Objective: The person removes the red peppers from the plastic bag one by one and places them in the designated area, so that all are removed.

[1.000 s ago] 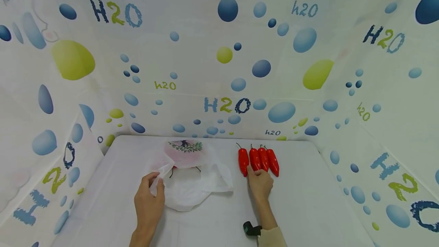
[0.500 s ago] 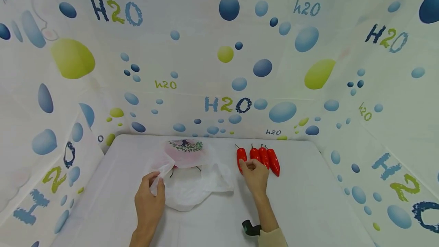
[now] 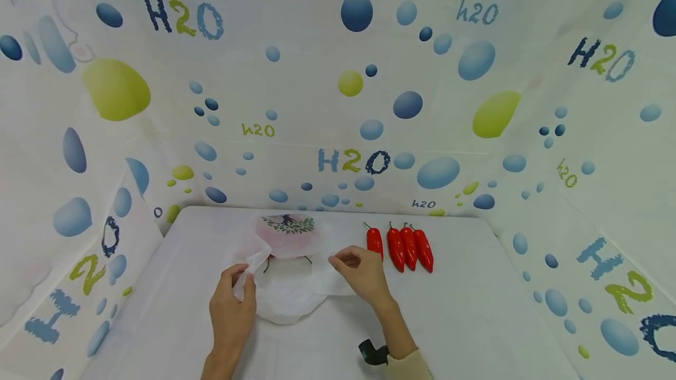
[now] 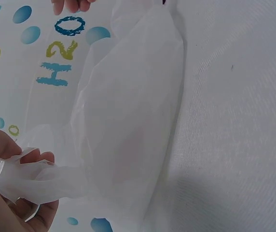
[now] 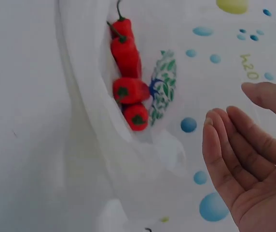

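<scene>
A thin white plastic bag [image 3: 287, 306] with a pink patch and a tree print lies at left centre, its mouth facing me. My left hand [image 3: 232, 309] pinches the left edge of that mouth; in the left wrist view, crumpled film [image 4: 32, 181] shows between the fingers. My right hand [image 3: 367, 274] hovers over the bag's right side, holding nothing. Its fingers are relaxed and the thumb stands apart in the right wrist view. Several red chili peppers [image 5: 126, 58] are inside the bag, seen through the mouth in that view.
Several more red chili peppers [image 3: 409, 248] lie on the white table [image 3: 465, 309] to the right of the bag, stems pointing away. My right hand partly covers the leftmost one. A dark wrist camera [image 3: 372, 352] juts from the right wrist. Patterned H2O curtains surround the table.
My right hand has moved left, from the chili peppers on the table to the bag's right side. The left hand keeps its grip on the bag edge.
</scene>
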Demonstrator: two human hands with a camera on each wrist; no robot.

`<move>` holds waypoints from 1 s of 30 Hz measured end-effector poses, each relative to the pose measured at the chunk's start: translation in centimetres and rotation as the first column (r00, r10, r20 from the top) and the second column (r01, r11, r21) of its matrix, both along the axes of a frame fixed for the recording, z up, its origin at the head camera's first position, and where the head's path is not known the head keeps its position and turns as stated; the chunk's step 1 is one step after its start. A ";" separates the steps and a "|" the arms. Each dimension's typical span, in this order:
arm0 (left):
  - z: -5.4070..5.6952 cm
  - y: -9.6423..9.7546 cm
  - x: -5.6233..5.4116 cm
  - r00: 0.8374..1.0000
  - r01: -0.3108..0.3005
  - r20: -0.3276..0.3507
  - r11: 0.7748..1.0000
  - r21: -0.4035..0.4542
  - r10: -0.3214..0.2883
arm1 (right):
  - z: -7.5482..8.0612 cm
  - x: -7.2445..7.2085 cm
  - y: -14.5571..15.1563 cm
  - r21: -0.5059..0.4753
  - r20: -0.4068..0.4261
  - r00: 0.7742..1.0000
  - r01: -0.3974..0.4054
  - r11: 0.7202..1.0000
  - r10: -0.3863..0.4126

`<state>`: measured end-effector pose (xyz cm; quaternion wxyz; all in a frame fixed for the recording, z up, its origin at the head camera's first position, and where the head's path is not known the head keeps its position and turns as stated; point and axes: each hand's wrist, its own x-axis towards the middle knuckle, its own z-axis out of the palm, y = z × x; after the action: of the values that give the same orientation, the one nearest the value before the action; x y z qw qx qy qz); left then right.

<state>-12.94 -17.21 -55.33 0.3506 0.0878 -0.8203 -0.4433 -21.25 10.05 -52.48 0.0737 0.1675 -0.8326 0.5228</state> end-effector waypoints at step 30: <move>0.1 0.2 0.1 0.999 -0.013 -0.033 1.000 -0.023 0.012 | -3.9 -1.4 -5.9 0.182 -0.050 0.995 -0.080 0.980 0.090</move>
<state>-12.82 -17.06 -55.22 0.3677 0.0816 -0.8189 -0.4331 -22.62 4.19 -56.39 0.0602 0.2241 -0.8659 0.4431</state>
